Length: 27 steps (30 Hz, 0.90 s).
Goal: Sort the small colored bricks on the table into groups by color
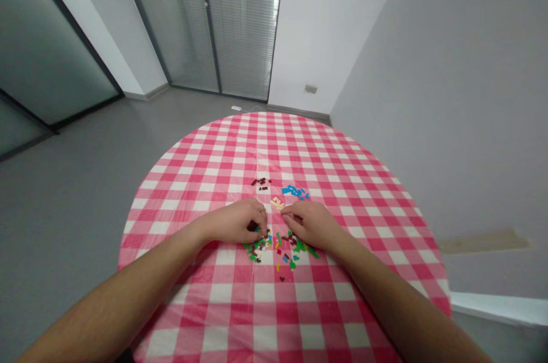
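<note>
My left hand (pixel 242 220) curls down over the left part of a mixed pile of small toy bricks (pixel 258 250) in green, brown, white and other colours. Its thumb and fingertips come together at the pile; what they pinch, if anything, is too small to make out. Across from it, my right hand (pixel 315 225) has its index finger and thumb close together at the edge of a small group of cream bricks (pixel 277 202). Whether a brick sits between those fingertips is hidden. Beneath the right palm lie more mixed green and brown bricks (pixel 299 244).
Beyond my hands, dark brown bricks (pixel 261 182) and blue bricks (pixel 295 192) lie in separate groups. A few loose pieces, one a yellow brick (pixel 278 267), are scattered nearer me. The round table wears a pink-and-white checked cloth (pixel 205 300). A white power strip (pixel 236 108) rests on the floor behind.
</note>
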Available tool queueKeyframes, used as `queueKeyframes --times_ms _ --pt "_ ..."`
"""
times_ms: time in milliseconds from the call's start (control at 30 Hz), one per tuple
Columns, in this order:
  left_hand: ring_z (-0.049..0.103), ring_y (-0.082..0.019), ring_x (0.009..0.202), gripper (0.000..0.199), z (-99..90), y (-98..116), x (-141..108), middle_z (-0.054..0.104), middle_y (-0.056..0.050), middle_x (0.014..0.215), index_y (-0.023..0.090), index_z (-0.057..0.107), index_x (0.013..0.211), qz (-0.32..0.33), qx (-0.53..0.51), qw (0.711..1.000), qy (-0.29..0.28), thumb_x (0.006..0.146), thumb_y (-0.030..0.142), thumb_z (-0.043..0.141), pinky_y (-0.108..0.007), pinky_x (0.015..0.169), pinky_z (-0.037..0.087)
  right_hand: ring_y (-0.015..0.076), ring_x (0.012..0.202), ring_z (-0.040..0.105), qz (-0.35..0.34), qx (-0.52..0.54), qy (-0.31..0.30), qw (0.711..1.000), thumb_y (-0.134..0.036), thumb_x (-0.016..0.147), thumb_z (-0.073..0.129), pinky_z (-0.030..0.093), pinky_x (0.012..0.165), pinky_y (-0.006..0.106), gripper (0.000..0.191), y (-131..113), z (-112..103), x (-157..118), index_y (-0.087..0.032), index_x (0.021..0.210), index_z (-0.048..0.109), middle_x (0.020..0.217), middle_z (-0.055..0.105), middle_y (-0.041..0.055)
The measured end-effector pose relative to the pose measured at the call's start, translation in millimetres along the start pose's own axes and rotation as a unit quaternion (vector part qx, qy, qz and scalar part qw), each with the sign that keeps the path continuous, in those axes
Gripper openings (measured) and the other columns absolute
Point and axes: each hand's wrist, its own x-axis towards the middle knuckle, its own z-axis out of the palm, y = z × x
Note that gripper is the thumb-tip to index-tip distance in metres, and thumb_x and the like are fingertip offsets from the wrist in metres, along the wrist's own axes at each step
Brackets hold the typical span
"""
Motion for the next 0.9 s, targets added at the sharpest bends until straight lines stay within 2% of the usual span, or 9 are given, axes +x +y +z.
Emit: queueKeyframes --times_ms 267,433,500,600,633,733,900 --pt "0.059 -0.016 0.075 0.023 1.5 1 2 0.069 -0.001 0.076 0.019 0.068 0.071 0.0 -0.016 1.0 0.008 0.066 0.001 0.054 -0.028 0.076 0.044 0.0155 0.069 0.062 0.002 0.013 0.03 0.999 -0.022 0.088 0.051 0.038 0.061 0.025 0.021 1 1 -2 -0.02 0.088 0.072 0.08 0.073 0.0039" --pt "0.062 -0.016 0.075 0.019 0.6 -3 -1 0.07 -0.003 0.08 0.017 0.068 0.076 -0.051 -0.084 0.994 0.054 0.07 0.005 0.054 -0.027 0.071 0.046 0.0183 0.079 0.067 0.014 0.036 0.068 0.997 -0.023 0.088 0.052 0.045 0.069 0.027 0.022 3 2 -2 -0.019 0.096 0.072 0.09 0.075 0.0057" --pt "0.061 -0.015 0.073 0.015 3.6 -6 -2 0.069 -0.004 0.08 0.016 0.067 0.08 -0.085 -0.14 0.982 0.096 0.074 0.01 0.056 -0.026 0.068 0.046 0.0183 0.08 0.067 0.018 0.047 0.091 0.995 -0.023 0.088 0.052 0.046 0.07 0.028 0.022 4 3 -2 -0.02 0.096 0.072 0.09 0.075 0.0056" --pt "0.057 -0.012 0.063 0.002 11.0 -12 1 0.066 -0.002 0.075 0.016 0.06 0.079 -0.118 -0.251 0.946 0.166 0.078 0.018 0.061 -0.024 0.059 0.043 0.0169 0.075 0.065 -0.007 0.052 0.126 0.991 -0.026 0.09 0.051 0.045 0.067 0.027 0.021 4 4 -4 -0.02 0.095 0.072 0.085 0.074 0.005" --pt "0.056 -0.011 0.062 0.007 13.5 -14 2 0.065 -0.002 0.074 0.016 0.057 0.078 -0.12 -0.281 0.935 0.182 0.079 0.02 0.063 -0.024 0.058 0.042 0.0163 0.073 0.064 -0.022 0.049 0.135 0.989 -0.027 0.091 0.052 0.044 0.066 0.026 0.021 4 4 -4 -0.021 0.094 0.072 0.082 0.074 0.0046" --pt "0.055 -0.01 0.062 0.02 19.3 -16 6 0.063 0.0 0.073 0.017 0.049 0.075 -0.117 -0.337 0.913 0.2 0.078 0.023 0.068 -0.023 0.057 0.04 0.0145 0.065 0.061 -0.069 0.035 0.145 0.986 -0.029 0.092 0.052 0.041 0.061 0.026 0.022 1 6 -5 -0.02 0.092 0.072 0.073 0.072 0.0034" --pt "0.056 -0.01 0.062 0.027 22.5 -17 8 0.06 0.001 0.071 0.017 0.045 0.074 -0.102 -0.374 0.901 0.194 0.078 0.025 0.07 -0.022 0.058 0.04 0.0125 0.059 0.058 -0.107 0.038 0.146 0.983 -0.029 0.094 0.052 0.038 0.059 0.024 0.022 -5 7 -4 -0.02 0.093 0.071 0.07 0.071 0.0021"
